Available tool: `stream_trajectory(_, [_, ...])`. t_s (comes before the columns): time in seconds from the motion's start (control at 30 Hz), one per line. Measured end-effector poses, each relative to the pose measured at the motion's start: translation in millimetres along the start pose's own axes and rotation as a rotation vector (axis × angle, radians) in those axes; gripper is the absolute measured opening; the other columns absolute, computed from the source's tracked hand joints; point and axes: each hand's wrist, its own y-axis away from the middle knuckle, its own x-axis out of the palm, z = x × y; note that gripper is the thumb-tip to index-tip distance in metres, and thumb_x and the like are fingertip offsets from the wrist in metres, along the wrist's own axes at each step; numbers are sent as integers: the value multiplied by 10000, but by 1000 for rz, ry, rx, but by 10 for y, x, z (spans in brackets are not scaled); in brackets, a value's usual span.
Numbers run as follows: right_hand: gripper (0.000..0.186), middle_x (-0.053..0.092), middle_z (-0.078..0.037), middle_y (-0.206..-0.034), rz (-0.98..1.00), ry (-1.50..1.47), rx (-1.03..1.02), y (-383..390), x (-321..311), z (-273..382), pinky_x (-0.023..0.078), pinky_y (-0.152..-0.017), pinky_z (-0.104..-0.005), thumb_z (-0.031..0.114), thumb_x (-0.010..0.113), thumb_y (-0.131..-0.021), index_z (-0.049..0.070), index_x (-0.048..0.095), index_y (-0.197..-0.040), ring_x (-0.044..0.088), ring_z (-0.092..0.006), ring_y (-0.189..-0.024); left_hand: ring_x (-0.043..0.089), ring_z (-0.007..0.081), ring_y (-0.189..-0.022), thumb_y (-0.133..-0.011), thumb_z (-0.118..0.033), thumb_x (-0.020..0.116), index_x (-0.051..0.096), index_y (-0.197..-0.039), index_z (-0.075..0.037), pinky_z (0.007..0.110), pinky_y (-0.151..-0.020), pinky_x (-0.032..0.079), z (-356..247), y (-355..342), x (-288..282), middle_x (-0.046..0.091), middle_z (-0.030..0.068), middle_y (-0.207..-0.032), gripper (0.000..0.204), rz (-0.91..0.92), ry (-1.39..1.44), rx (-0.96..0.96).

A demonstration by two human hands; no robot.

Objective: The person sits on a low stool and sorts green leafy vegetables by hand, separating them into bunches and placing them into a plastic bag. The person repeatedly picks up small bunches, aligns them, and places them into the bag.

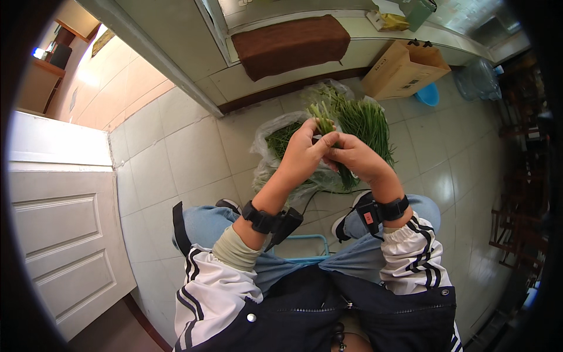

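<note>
A small bunch of long green chives (322,114) is held up between my two hands, its pale stem ends pointing away from me and its leaves hanging below. My left hand (302,150) is closed around the stems. My right hand (356,156) meets it from the other side, thumb and fingers pinching the bunch; some fingertips are hidden. Beyond my right hand, a thick pile of chives (366,122) lies on the floor. A clear plastic bag (262,145) with more greens (280,139) inside lies beside my left hand.
A brown paper bag (399,73), a blue basin (428,94) and a large water bottle (478,81) stand along the far wall. A brown cloth (290,44) covers part of the ledge. A white panelled door (70,229) is at left; dark wooden furniture (519,217) is at right.
</note>
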Motion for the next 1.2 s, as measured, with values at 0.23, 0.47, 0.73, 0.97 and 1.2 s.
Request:
stream_trajectory(0.23, [209, 486, 20, -672, 48, -78, 70, -50, 50, 27, 369, -514, -212, 232, 530, -924, 68, 525, -794, 447, -76, -568, 605, 143, -856, -929, -178, 520, 557, -1022, -1, 263, -716, 505, -36, -120, -49, 644, 108, -995, 203, -34, 306, -101])
stream_trajectory(0.47, [276, 464, 35, -699, -33, -236, 96, 50, 9, 38, 318, -463, -180, 295, 459, -958, 37, 554, -936, 389, -46, -535, 579, 135, -886, -864, -101, 603, 540, -1074, -6, 267, -777, 483, 6, -117, -66, 614, 69, -970, 238, -140, 178, 6])
stream_trajectory(0.73, [280, 441, 42, -659, -81, -108, 91, 35, -71, 51, 316, -452, -185, 285, 441, -963, 34, 566, -965, 379, -42, -524, 545, 131, -868, -775, -27, 650, 568, -1096, -76, 266, -747, 475, -50, -198, -134, 565, 51, -956, 335, -305, -283, 217])
stream_trajectory(0.97, [295, 423, 51, -659, -110, -29, 91, 59, -116, 33, 321, -474, -175, 280, 439, -970, 17, 571, -979, 380, -32, -535, 539, 170, -873, -734, -34, 673, 611, -999, -53, 284, -779, 447, -63, -203, -126, 572, 53, -893, 273, -376, -644, 432])
stream_trajectory(1.2, [267, 416, 53, -632, -121, 12, 75, 83, -78, -37, 316, -457, -185, 278, 454, -959, 37, 566, -941, 371, -34, -531, 551, 197, -845, -737, -71, 666, 640, -871, -29, 294, -755, 439, -50, -127, -203, 581, 79, -876, 143, -326, -750, 315])
